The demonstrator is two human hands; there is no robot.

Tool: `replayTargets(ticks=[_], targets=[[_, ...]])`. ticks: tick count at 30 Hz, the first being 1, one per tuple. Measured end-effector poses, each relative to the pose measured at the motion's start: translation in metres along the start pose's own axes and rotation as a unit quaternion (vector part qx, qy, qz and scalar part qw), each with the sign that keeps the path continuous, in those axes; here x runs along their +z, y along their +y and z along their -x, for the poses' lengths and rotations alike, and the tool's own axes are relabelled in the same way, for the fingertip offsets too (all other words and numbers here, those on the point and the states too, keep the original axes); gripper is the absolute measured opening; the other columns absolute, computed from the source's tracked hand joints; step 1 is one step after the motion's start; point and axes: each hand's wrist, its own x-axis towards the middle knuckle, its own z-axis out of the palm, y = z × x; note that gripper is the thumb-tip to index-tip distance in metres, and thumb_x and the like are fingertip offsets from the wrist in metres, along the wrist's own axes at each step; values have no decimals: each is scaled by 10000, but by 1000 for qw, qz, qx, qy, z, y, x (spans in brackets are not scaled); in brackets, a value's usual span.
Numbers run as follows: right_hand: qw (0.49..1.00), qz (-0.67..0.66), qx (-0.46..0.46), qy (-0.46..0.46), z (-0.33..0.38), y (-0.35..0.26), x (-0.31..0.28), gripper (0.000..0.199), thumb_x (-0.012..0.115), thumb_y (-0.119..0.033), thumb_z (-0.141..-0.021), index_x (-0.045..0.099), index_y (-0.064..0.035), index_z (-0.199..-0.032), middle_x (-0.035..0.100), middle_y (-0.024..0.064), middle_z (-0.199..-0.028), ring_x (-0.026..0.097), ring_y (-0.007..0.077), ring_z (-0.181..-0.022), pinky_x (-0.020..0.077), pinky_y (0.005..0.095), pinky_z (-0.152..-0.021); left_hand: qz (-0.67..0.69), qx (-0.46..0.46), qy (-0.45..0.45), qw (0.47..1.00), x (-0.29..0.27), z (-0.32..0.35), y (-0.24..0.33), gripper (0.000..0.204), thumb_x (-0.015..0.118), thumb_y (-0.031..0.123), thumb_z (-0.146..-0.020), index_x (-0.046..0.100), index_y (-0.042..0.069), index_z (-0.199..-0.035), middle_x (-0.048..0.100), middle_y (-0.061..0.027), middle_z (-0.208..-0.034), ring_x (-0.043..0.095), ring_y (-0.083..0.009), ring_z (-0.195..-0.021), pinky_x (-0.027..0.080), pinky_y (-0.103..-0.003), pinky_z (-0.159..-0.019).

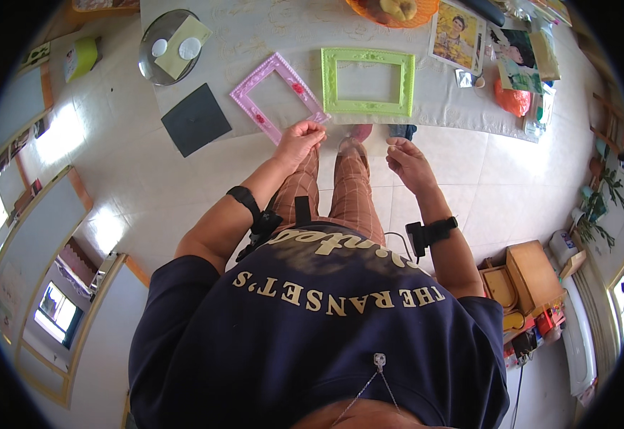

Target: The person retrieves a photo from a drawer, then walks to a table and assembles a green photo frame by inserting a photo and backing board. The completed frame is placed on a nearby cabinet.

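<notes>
Left hand [299, 141] just beside the pink frame [300, 87], contact unclear

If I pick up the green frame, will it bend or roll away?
The green frame probably won't roll: it lies flat, with straight sides. Its raised border looks stiff, so it likely won't bend. The middle looks open, so it may be light.

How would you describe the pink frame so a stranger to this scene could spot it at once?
Start at the near edge of the cloth-covered table. There, between the dark square panel on the left and the green frame on the right, lies the pink frame. Unlike the green one, it lies at a slant and carries small red ornaments.
</notes>
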Motion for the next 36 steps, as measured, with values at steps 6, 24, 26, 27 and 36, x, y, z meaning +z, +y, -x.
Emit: replayTargets(ticks=[6, 24, 26, 27, 36], targets=[[999, 46, -21, 16, -6, -8, 5, 149, 587, -143, -925, 611, -113, -1069, 589, -53, -851, 574, 70, -769, 469, 212, -728, -47, -1, 16, 999, -2, -9, 15, 81, 610, 124, -904, 619, 57, -948, 635, 1, -827, 522, -46, -655, 408, -180, -565], [981, 112, -118, 106, -31, -11, -4, 165, 594, -128, -911, 629, -71, -1062, 636, -7, -846, 585, 73, -723, 443, 203, -637, -70, 27, 36, 997, 10, -26, 42, 71, 621, 123, -891, 613, 53, -899, 573, 25, -751, 495, -42, -625, 395, -179, -551], [967, 148, -140, 154, -47, -16, -5, 194, 601, -133, -900, 664, -35, -1055, 630, -9, -792, 544, 59, -666, 423, 197, -591, -98, 31, 47, 994, 10, -39, 43, 76, 622, 125, -886, 611, 53, -908, 580, 21, -758, 503, -48, -630, 404, -185, -556], [958, 165, -168, 165, -55, -19, -7, 188, 605, -130, -891, 671, -25, -1032, 638, -3, -776, 551, 60, -662, 433, 204, -593, -120, 30, 57, 991, 11, -49, 44, 78, 625, 124, -882, 611, 51, -906, 583, 19, -755, 505, -50, -625, 409, -189, -553], [863, 356, -208, 291, -93, -44, -24, 229, 665, -232, -768, 700, -73, -931, 698, 94, -805, 670, 203, -741, 514, 319, -687, -305, 76, 139, 939, 12, -116, 27, 108, 669, 123, -792, 637, 27, -832, 637, -17, -728, 552, -82, -600, 454, -237, -565]])
